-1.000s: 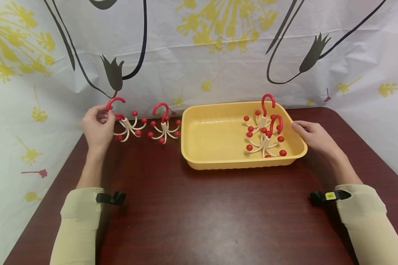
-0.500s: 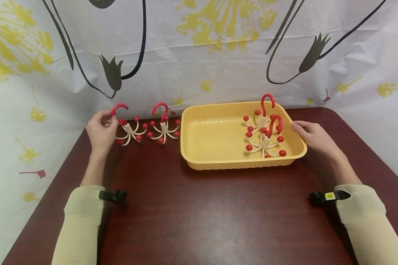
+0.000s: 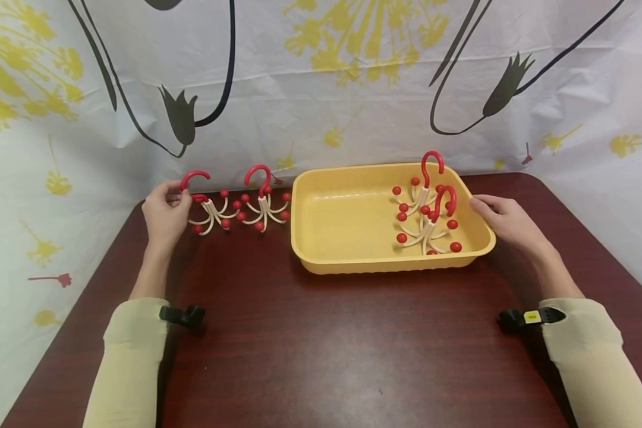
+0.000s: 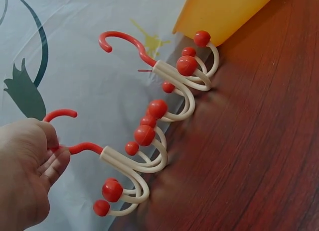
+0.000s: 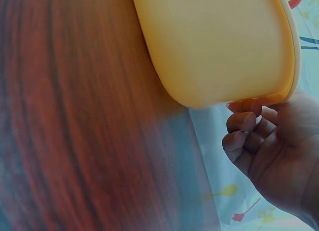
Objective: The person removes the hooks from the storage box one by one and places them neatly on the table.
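One red hook [image 3: 195,173] serves as handle for the left hand [image 3: 163,217] pinching a hanger [image 3: 210,208], while the right hand [image 3: 513,223] grips the yellow tray [image 3: 342,232], probably steadying it

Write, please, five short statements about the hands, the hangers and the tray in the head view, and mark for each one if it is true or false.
1. The left hand holds the leftmost hanger. True.
2. The yellow tray contains three hangers. False: it contains two, the far tray hanger and the near tray hanger.
3. The middle hanger is between the leftmost hanger and the yellow tray. True.
4. The right hand holds the left end of the yellow tray. False: it holds the right end.
5. The table is reddish brown. True.
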A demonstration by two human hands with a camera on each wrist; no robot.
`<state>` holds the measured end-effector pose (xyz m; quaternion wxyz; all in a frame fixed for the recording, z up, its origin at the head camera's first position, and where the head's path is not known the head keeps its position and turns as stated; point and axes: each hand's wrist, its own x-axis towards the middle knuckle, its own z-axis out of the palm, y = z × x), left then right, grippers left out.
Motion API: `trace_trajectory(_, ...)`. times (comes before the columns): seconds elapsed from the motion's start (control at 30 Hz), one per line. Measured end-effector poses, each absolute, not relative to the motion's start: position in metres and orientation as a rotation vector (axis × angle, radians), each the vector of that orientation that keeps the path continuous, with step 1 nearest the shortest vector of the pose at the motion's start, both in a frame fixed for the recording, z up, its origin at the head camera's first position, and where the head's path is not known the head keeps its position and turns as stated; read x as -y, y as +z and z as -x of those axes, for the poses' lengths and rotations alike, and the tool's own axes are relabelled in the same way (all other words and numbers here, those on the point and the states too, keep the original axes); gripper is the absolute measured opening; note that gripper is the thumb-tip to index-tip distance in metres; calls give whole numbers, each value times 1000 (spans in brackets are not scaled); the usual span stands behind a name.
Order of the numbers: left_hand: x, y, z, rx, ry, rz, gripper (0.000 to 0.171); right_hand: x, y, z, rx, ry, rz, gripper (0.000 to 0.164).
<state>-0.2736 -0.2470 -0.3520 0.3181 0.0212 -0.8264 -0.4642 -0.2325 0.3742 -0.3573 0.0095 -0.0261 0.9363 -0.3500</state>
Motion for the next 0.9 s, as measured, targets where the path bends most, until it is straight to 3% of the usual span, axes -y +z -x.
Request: trace_trajectory(0.9,240,-330,260,2088,-1289,-122,29,-372,-356,231,-2898,-1121,64,77)
